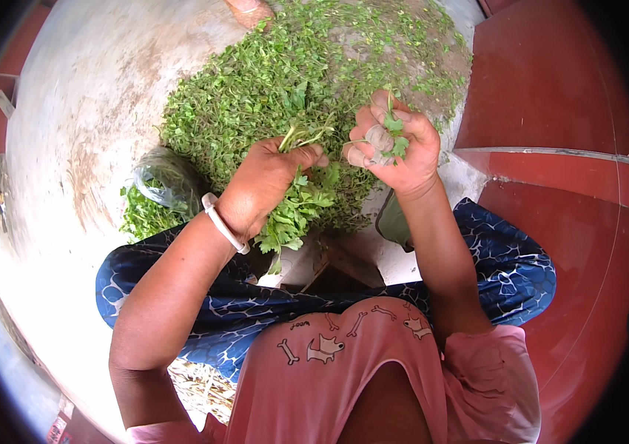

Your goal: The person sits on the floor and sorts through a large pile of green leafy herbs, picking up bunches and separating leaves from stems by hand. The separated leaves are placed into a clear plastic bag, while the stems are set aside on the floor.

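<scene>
My left hand [277,166] is closed round the stems of a leafy green herb bunch [298,211] that looks like coriander. The stem ends poke up past its thumb, and the leaves hang below the fist. To the right, my right hand [403,144] is raised palm up with curled, soil-stained fingers. A small green sprig [396,137] is caught between those fingers, apart from the bunch. Beyond both hands spreads a wide heap of loose leaves and stems [248,96] on the floor.
A clear plastic bag [163,177] with greens lies left of my left forearm. Pale, dirt-smeared concrete [85,133] runs along the left. Red panels [544,81] stand on the right. What looks like a bare foot [249,11] shows at the heap's far edge. My bent knees flank the near side.
</scene>
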Demonstrator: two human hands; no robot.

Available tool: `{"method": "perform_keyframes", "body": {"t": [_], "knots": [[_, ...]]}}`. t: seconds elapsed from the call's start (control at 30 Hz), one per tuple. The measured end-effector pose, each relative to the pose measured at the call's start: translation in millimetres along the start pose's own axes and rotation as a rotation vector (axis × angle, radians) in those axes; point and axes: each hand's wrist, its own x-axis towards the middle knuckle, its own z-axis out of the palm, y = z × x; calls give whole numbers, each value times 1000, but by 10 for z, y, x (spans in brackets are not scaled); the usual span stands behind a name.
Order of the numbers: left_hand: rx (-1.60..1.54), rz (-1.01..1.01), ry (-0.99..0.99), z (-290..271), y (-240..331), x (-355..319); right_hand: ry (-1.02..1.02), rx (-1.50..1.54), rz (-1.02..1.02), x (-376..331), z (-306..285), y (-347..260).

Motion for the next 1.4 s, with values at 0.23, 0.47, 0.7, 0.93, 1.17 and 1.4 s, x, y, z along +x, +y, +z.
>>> {"method": "perform_keyframes", "body": {"t": [0.23, 0.47, 0.7, 0.93, 1.17, 1.4], "knots": [[-265, -135, -21, 50, -71, 29, 34, -196, 91, -3, 254, 179], [-272, 32, -53, 8, 37, -71, -31, -277, 166, 3, 276, 268], [-224, 101, 95, -108, 310, -71, 33, -244, 333, -134, -185, 237], [-88, 119, 41, -109, 312, -68, 288, -1301, 526, -227, -658, 203], [-94, -31, 26, -53, 345, -142, 316, -1088, 127, -26, -263, 5], [73, 11, -82, -76, 288, -98, 141, -899, 175, -11, 53, 203]]}}
